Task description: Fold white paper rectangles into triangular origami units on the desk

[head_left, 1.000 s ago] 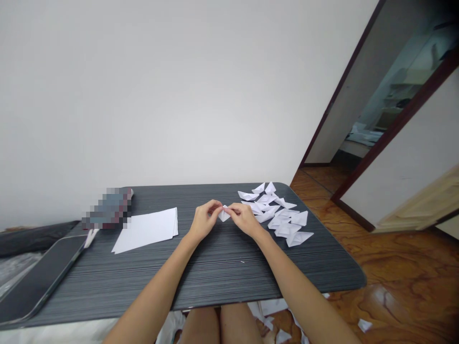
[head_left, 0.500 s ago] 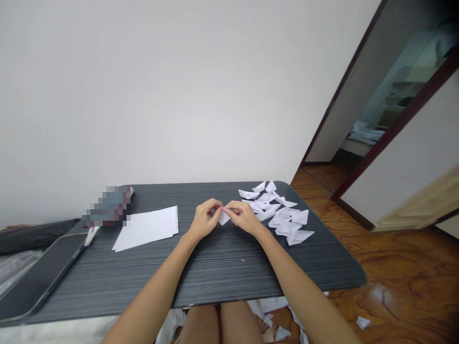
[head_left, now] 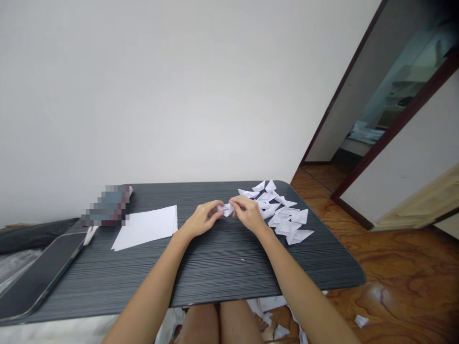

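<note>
"Folded paper (head_left: 226, 209) is taking centre stage in the head view, sitting between two hands, nearer the table's back edge than its front!"

"And how are the fingers doing?"

"Left hand (head_left: 202, 219) is pinching one end, thumb against fingers; right hand (head_left: 249, 213) is pinching the other. Some fingertips are hiding, so I'm not telling you exactly how firmly they're pressing."

"Is the paper resting on the table (head_left: 215, 272)?"

"I'm not managing to tell; it's either touching the top or hanging just above it."

"What's looking risky?"

"Those two grips! If one hand is pulling harder than the other, I'm fearing a torn crease. If the thumbs are squeezing too much, the small folds could be crumpling."

"And toward the back right corner?"

"Boat-shaped papers (head_left: 289, 228) are crowding there, some overlapping, and the right hand is hovering just beside them. A careless outward swing could be knocking several askew, maybe toward the right edge."

"Over on the left?"

"Loose sheets (head_left: 148, 228) are lying well apart from the folding, in from the left edge. A sweeping left forearm could be shifting them, though that's seeming less likely."
</note>
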Available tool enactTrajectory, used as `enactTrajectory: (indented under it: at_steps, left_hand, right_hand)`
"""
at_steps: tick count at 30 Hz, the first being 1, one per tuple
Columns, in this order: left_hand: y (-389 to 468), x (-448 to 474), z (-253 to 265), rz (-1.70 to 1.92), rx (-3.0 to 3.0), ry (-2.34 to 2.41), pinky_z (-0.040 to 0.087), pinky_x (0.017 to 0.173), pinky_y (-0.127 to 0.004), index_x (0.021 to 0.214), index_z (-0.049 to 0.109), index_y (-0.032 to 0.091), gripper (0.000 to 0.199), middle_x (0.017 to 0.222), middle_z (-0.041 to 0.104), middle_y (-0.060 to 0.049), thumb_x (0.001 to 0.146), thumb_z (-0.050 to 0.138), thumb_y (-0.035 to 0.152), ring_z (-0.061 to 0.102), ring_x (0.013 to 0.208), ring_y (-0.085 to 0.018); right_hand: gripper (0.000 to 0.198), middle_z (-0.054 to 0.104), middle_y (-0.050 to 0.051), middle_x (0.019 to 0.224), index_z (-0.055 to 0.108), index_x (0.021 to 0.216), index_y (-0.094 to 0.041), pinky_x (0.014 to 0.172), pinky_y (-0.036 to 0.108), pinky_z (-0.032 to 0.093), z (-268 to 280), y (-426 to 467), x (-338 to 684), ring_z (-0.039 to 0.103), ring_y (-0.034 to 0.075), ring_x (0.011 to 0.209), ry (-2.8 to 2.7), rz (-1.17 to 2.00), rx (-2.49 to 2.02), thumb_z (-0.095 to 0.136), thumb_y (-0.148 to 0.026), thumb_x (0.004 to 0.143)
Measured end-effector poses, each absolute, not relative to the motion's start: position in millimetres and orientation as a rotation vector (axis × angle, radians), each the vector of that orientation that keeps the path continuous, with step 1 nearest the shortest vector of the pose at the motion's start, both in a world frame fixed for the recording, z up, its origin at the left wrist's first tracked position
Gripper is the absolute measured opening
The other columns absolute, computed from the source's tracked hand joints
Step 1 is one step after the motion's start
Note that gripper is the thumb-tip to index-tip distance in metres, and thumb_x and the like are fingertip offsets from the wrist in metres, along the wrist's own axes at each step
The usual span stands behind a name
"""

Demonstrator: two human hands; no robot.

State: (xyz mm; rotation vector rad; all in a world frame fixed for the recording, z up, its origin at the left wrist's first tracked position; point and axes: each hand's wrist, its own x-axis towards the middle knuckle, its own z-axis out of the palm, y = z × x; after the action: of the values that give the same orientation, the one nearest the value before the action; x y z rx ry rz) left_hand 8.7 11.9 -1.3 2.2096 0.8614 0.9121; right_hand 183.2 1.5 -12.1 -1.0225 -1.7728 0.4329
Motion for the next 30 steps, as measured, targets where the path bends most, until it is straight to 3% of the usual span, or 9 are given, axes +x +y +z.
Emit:
enactTrajectory:
  at_steps: [4,7,12,20,26,30]
  left_hand:
    - [17,3,-4,0.896,2.245,0.903,0.045,0.063,-0.022,0.082,0.056,0.015,0.018,0.073,0.061,-0.003,0.078,0.046,0.029,0.058,0.065,-0.013]
    - [21,0,-5,0.945,2.299,0.954,0.043,0.062,-0.022,0.077,0.057,0.015,0.017,0.071,0.061,-0.003,0.078,0.046,0.028,0.056,0.064,-0.012]
    - [23,-2,-6,1.006,2.267,0.924,0.045,0.067,-0.024,0.079,0.056,0.015,0.013,0.078,0.062,-0.004,0.076,0.049,0.026,0.057,0.069,-0.013]
    - [24,-1,-10,0.921,2.379,0.775,0.044,0.077,-0.03,0.1,0.057,0.018,0.027,0.099,0.059,-0.009,0.074,0.053,0.023,0.057,0.083,-0.016]
    - [26,1,-16,1.012,2.411,0.782,0.043,0.08,-0.031,0.094,0.062,0.019,0.021,0.096,0.061,-0.008,0.077,0.05,0.025,0.057,0.089,-0.017]
    - [24,4,-15,1.134,2.375,0.799,0.043,0.08,-0.031,0.089,0.064,0.018,0.019,0.095,0.062,-0.009,0.076,0.052,0.026,0.057,0.088,-0.017]
  right_hand:
    - [0.02,0.056,0.004,0.072,0.056,0.083,-0.017,0.056,0.025,0.042,-7,-1,188,0.049,0.01,0.05,-1.832,0.402,-1.019,0.037,-0.023,0.083]
    - [0.02,0.056,0.004,0.077,0.056,0.085,-0.016,0.064,0.026,0.042,-2,-4,191,0.052,0.011,0.061,-1.974,0.377,-0.965,0.036,-0.015,0.081]
    - [0.018,0.055,0.006,0.09,0.054,0.086,-0.016,0.066,0.026,0.042,-1,-6,196,0.051,0.011,0.069,-2.13,0.383,-0.927,0.045,-0.009,0.072]
    - [0.006,0.056,0.006,0.084,0.052,0.079,-0.016,0.069,0.028,0.041,-10,-3,194,0.051,0.015,0.076,-2.131,0.349,-0.956,0.048,-0.013,0.076]
    - [0.013,0.055,0.006,0.089,0.055,0.087,-0.017,0.074,0.029,0.042,-12,-3,191,0.052,0.016,0.082,-2.16,0.371,-0.876,0.051,-0.016,0.076]
    - [0.01,0.056,0.007,0.089,0.057,0.08,-0.017,0.074,0.029,0.042,-14,0,188,0.053,0.016,0.083,-2.045,0.357,-0.86,0.047,-0.015,0.078]
